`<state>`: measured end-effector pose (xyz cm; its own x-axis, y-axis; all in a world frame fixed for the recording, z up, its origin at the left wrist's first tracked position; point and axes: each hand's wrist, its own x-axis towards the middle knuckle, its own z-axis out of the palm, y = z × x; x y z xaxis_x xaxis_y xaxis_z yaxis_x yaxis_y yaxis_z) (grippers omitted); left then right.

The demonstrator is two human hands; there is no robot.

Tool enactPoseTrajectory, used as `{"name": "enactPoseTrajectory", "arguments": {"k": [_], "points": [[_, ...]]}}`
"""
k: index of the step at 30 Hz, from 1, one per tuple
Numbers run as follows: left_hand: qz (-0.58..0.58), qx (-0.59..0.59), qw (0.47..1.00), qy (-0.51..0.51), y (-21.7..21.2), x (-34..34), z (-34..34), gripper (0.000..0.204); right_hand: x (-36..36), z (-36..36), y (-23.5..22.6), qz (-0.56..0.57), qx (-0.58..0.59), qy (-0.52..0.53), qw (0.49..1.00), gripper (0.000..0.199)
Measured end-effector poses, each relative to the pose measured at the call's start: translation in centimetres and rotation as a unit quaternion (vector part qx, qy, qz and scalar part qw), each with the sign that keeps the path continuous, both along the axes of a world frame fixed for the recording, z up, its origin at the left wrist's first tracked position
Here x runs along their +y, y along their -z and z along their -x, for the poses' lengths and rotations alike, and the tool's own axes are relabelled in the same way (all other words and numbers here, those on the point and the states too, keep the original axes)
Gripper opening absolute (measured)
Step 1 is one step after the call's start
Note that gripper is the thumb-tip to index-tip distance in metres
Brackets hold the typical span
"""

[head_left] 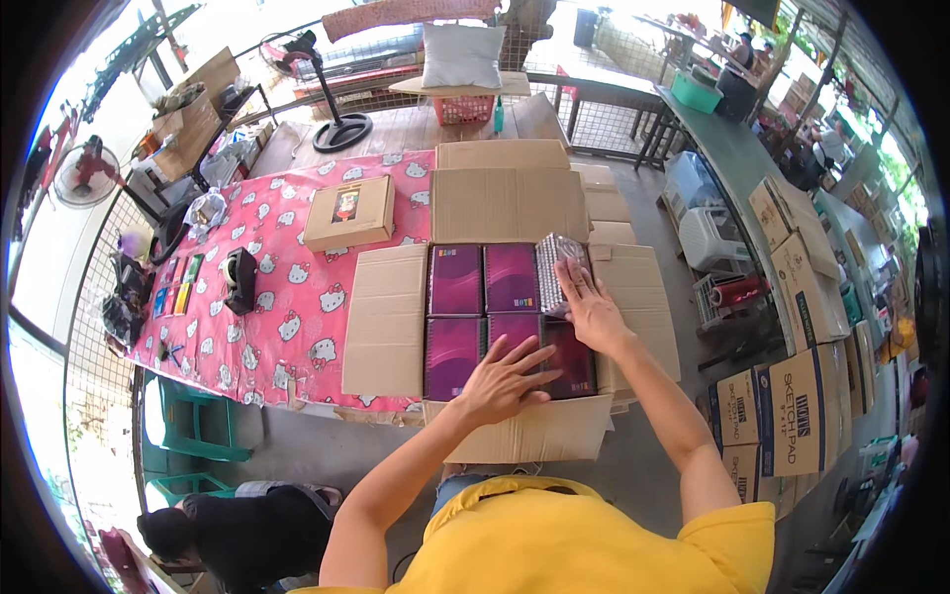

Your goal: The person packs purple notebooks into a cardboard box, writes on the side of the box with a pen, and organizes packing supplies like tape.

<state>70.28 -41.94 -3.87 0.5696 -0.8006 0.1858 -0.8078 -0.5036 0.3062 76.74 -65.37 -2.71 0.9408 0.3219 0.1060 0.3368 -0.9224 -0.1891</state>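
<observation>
Hands (510,381) (590,302) flat, fingers spread, on purple notebooks (482,280)

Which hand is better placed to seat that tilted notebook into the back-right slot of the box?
Right. The right hand already lies on the tilted spiral notebook at the back-right corner of the open cardboard box. The left hand rests flat on the front purple notebooks, farther away.

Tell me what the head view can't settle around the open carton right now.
- Notebook under the left hand: cover hidden by the palm.
- Silvery pack under the right hand: contents too small, glare.
- Carton depth: stacked purple notebooks hide lower layers.
- Small items at the table's left edge: blurred.
</observation>
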Motion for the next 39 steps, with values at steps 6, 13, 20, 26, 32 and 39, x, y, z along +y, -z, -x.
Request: {"name": "enactPoseTrajectory", "arguments": {"k": [6,13,20,26,32,39], "points": [[-0.056,0.019,0.998,-0.008,-0.4,1.0,0.3,0.051,0.3,0.8,-1.8,0.075,0.023,-0.003,0.997,0.076],[-0.070,0.025,0.997,0.008,-1.5,-0.2,0.2,0.051,2.5,-1.2,3.5,0.130,-0.034,0.065,0.989,0.074],[-0.058,0.015,0.998,-0.021,-1.8,-2.0,0.4,0.065,-6.3,3.2,-5.1,-0.664,-0.087,0.045,0.742,0.057],[0.054,0.038,0.996,-0.066,-5.6,-13.0,3.4,0.107,-16.0,13.5,2.4,-0.647,-0.421,0.451,0.448,0.021],[0.075,-0.039,0.994,-0.067,-1.4,-16.8,3.5,0.095,-17.4,15.8,16.2,-0.450,-0.166,0.500,0.721,0.015],[0.097,-0.019,0.987,-0.129,3.1,-14.7,4.7,0.062,-15.4,9.6,23.0,-0.286,0.034,0.339,0.896,0.020]]}}
